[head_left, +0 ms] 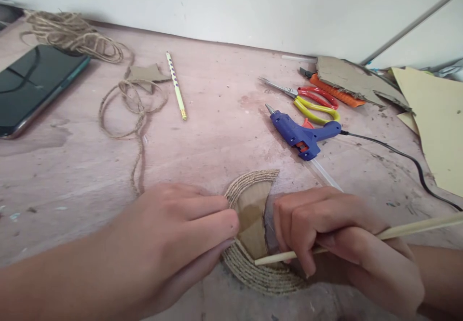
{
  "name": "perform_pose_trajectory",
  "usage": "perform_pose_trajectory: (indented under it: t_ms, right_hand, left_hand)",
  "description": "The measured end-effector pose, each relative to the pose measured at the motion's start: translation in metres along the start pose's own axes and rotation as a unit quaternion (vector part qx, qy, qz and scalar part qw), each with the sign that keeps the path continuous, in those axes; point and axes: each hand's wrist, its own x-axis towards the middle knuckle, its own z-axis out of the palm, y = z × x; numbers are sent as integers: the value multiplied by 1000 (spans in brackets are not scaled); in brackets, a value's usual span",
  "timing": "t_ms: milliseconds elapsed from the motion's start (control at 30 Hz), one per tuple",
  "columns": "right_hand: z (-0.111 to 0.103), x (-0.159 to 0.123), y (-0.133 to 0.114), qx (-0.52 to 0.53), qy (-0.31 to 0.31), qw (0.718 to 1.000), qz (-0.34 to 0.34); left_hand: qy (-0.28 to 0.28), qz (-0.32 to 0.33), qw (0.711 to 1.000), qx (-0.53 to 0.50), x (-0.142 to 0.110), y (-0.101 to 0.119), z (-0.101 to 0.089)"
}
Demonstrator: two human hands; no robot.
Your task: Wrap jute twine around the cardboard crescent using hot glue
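Observation:
A crescent-shaped piece of cardboard (249, 222) lies at the front middle, its outer curve covered with rows of jute twine (258, 275). My left hand (195, 234) is closed over the left side of the crescent, fingers pressed together at the inner twine row; what is between the fingertips is hidden. My right hand (336, 239) grips a thin wooden stick (275, 258). The stick's tip touches the inner edge of the twine rows. From beneath my left hand, a strand of twine (138, 157) runs back to a loose loop.
A blue glue gun (292, 130) with a black cord lies behind my right hand, beside red-and-yellow scissors (318, 101). Cardboard scraps (354, 77) and yellow card (434, 123) are at right. A pencil (176, 87), a phone (36, 85) and a twine bundle (72, 34) lie at left.

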Motion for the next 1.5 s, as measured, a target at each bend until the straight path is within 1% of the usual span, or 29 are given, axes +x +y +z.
perform_pose_trajectory:
  t_ms: [100, 233, 400, 467, 567, 633, 700, 767, 867, 967, 1033, 1167, 1267, 1500]
  right_hand:
    - [-1, 0, -1, -4, -3, 1000, 7]
    - [-2, 3, -1, -8, -26, 1000, 10]
    - [0, 2, 0, -18, -25, 1000, 3]
    - [-1, 2, -1, -23, -20, 999, -13]
    - [-4, 4, -2, -40, -16, 998, -54]
    - [-6, 8, -4, -55, -37, 996, -56]
    - [-8, 11, -5, -64, -59, 995, -37]
    - [-9, 14, -7, -70, -67, 995, -29]
    - [-12, 14, -7, -68, -60, 995, -51]
    - [-14, 14, -3, -43, -42, 997, -53]
    - [-14, 14, 0, -22, -44, 998, -50]
    - [-14, 14, 3, -31, -43, 997, -63]
    - [-15, 14, 3, -35, -30, 997, -55]
    - [-16, 14, 6, -33, -46, 998, -40]
  left_hand:
    - [-1, 6, 1000, 19, -1, -1, 2]
    - [1, 11, 999, 43, 0, 1, 3]
    - [3, 18, 999, 48, 1, 2, 3]
    - [-3, 19, 999, 44, 1, 1, 2]
    - [-12, 22, 999, 37, 1, -3, 2]
    - [-14, 31, 999, 38, 1, -5, 2]
    - [-15, 37, 998, 40, 1, -6, 3]
    - [-7, 38, 998, 42, 2, -5, 3]
    - [3, 39, 998, 48, 5, -3, 1]
    - [-13, 29, 999, 44, 6, -1, -1]
    - [-20, 24, 999, 35, 7, -1, -2]
    - [-6, 26, 999, 31, 7, -1, -1]
    - [-6, 25, 999, 42, 8, -1, 0]
    - [-2, 11, 999, 34, 7, -1, 0]
